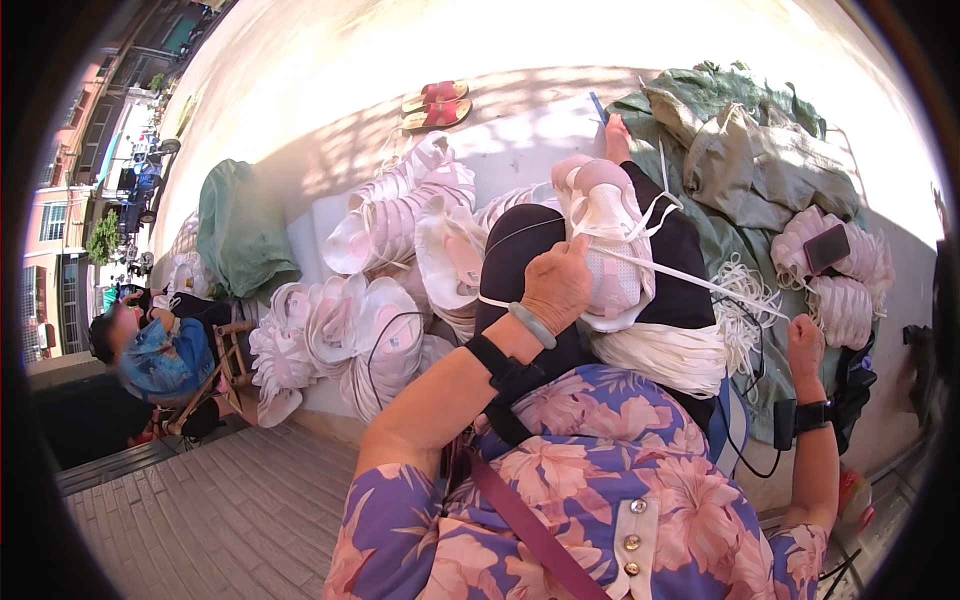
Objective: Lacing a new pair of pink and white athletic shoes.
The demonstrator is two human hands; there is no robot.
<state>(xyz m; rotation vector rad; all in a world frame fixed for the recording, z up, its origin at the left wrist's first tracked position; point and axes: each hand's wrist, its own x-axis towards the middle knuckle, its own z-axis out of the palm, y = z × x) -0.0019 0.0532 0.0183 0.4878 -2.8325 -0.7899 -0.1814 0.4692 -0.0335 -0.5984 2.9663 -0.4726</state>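
The person sits with a pale pink and white shoe (pixel 607 235) resting on the lap, toe pointing away. The left hand (pixel 556 285) is closed over the shoe's near side, steadying it, while the right hand (pixel 803 338) is drawn out to the side, pinching the end of a white lace (pixel 700 282) pulled taut from the shoe. Lacing well likely means keeping that tension even, the lace flat and the shoe firmly pinned. A bundle of white laces (pixel 668 355) lies on the lap just below the shoe. Beyond, stacked shoes (pixel 400 215) crowd the sunlit pavement (pixel 330 90) beside green sacks (pixel 750 140), red sandals (pixel 436 104) and a seated co-worker (pixel 160 350).
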